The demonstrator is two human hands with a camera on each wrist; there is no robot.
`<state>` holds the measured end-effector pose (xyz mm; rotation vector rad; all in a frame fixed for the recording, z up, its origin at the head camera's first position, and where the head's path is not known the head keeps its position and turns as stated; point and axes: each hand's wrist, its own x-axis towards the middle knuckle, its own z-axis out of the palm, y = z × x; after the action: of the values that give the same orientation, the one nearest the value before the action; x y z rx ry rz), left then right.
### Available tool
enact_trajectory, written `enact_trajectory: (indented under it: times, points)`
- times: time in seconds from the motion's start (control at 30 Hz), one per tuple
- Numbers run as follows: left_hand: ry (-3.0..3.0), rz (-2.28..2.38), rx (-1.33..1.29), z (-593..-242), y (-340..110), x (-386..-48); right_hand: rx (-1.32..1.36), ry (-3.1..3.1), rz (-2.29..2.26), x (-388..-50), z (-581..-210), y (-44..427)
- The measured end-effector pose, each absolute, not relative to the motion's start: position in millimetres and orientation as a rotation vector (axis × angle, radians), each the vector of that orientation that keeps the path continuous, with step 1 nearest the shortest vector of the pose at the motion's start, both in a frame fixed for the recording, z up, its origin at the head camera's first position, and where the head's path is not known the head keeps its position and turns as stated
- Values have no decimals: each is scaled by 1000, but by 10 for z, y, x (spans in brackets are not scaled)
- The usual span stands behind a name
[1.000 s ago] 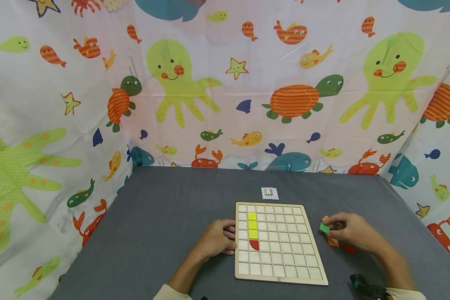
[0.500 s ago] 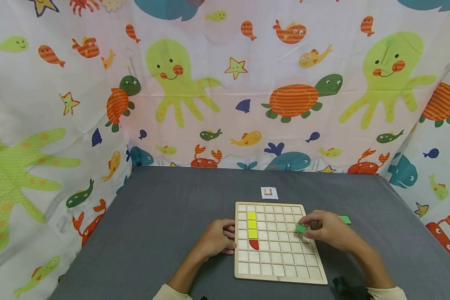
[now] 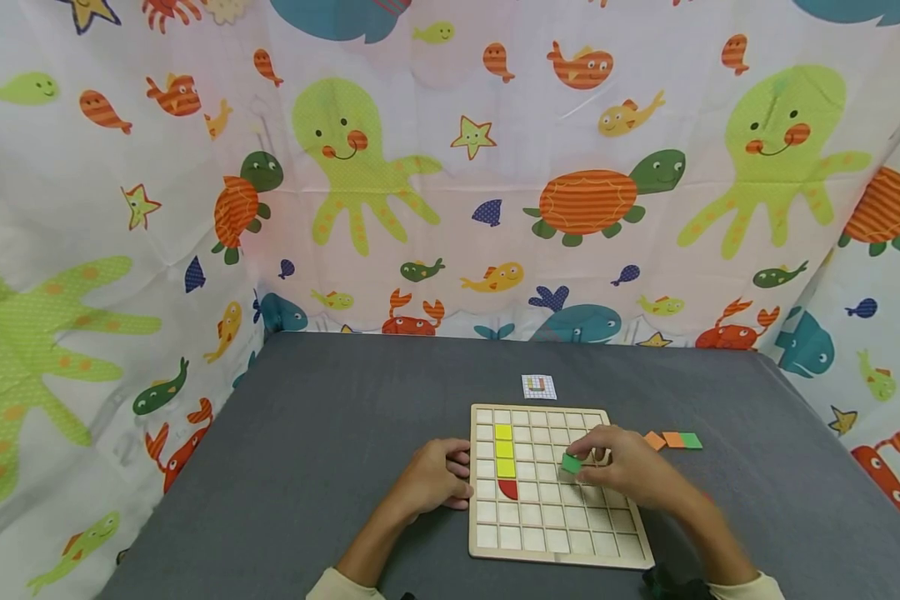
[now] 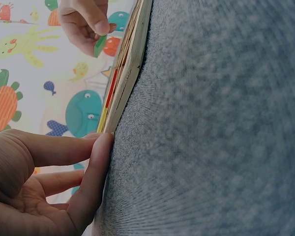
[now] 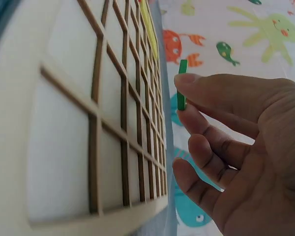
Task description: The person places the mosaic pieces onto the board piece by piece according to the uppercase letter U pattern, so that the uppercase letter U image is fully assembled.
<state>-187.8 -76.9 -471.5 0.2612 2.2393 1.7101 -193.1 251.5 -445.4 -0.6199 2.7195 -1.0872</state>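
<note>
Head view: the right hand [image 3: 626, 467], pinching a green tile [image 3: 572, 463], has advanced inward over the grid board [image 3: 532, 538] from its two-o'clock side; the tile is now near the centre, toward one o'clock, and orange tiles [image 3: 673, 440] at two o'clock are uncovered. Yellow tiles [image 3: 505, 449] occupy cells at ten o'clock, a red tile [image 3: 508, 489] at nine. Left wrist view: the left hand [image 4: 54, 187] grasps nothing, bent fingertips touching the board's edge. Right wrist view: the green tile stands clear of the board, not yet seated.
</note>
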Motion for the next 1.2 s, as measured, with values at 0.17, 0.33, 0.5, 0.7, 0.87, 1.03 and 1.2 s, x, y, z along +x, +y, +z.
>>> enact_trajectory:
  times: [0.17,0.33,0.5,0.7,0.87,1.03,1.2]
  points:
    - [2245,1702,265,-4721,-767,-1877,-638,2711,-1083,-1917,-4491,2411]
    - [2242,1706,265,-4724,-766,-1878,-644,2706,-1064,-1903,-4507,2296]
    - [2245,1704,259,-4720,-763,-1878,-617,2661,-1060,-1873,-4510,2181]
    - [2253,1692,253,-4710,-760,-1872,-677,2634,-1065,-1832,-4533,2091]
    - [2231,1699,239,-4708,-758,-1881,-750,2644,-1032,-1842,-4564,2034]
    - [2216,1710,232,-4713,-757,-1889,-814,2672,-998,-1853,-4576,2000]
    - [2227,1707,246,-4722,-759,-1888,-820,2684,-1002,-1853,-4596,1985]
